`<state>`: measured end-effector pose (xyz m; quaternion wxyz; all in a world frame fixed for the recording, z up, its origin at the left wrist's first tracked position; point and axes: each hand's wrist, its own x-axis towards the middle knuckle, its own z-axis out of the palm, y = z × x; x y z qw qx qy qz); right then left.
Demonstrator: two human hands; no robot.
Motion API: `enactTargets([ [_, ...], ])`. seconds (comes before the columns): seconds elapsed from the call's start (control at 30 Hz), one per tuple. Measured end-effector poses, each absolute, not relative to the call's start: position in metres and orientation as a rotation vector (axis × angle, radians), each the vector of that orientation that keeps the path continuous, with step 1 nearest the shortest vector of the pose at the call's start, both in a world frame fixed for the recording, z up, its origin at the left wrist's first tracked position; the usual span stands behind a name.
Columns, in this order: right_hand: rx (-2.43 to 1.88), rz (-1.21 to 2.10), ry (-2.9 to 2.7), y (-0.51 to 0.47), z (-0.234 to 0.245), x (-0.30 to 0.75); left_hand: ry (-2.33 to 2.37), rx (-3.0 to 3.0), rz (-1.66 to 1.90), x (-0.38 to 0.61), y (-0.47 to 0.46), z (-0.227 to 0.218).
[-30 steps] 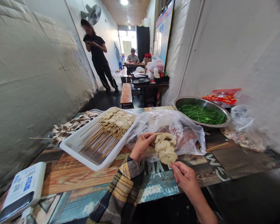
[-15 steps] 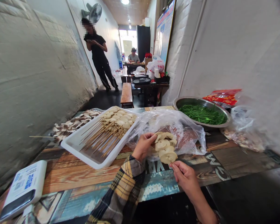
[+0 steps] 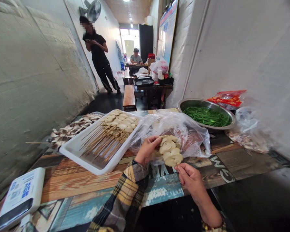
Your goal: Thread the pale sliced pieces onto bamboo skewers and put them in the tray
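Over the near edge of the table I hold a skewer of thin, pale beige slices [image 3: 171,153] between my two hands. My left hand [image 3: 147,150] pinches the slices at the far end with thumb and fingers. Below them, my right hand [image 3: 188,175] closes on the skewer's stick, of which only a short bit shows. A clear plastic bag [image 3: 195,138] lies spread just behind the slices. Left of my hands, a white tray [image 3: 87,167] holds many finished skewers [image 3: 111,135] of the same slices, their bare sticks pointing toward me.
Mushroom-like pieces [image 3: 70,129] lie left of the tray, near a lone stick. A metal bowl of green chives [image 3: 206,116] stands back right, beside bagged food [image 3: 251,138]. A white payment device [image 3: 21,196] sits front left. Two people [image 3: 99,54] are farther back, one standing, one seated.
The view has shifted slightly, so most things sit a little farther left and higher. Both hands keep hold of the skewer, with hardly any movement between them.
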<state>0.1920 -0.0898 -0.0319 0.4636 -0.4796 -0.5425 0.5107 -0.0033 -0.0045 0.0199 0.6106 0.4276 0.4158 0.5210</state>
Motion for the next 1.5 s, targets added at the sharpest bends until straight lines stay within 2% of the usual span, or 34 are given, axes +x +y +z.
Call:
enactTargets([
  [0.23, -1.186, 1.315, -1.230, -0.090, -0.026, 0.192, 0.818, 0.865, 1.158, 0.001, -0.010, 0.025],
  [0.87, -1.145, 1.237, -1.333, -0.091, -0.031, 0.189, 0.784, 0.807, 1.213, 0.003, -0.008, 0.022],
  [1.5, -1.207, 1.037, -1.557, -0.090, -0.033, 0.182, 0.792, 0.675, 1.358, 0.000, -0.004, 0.022],
])
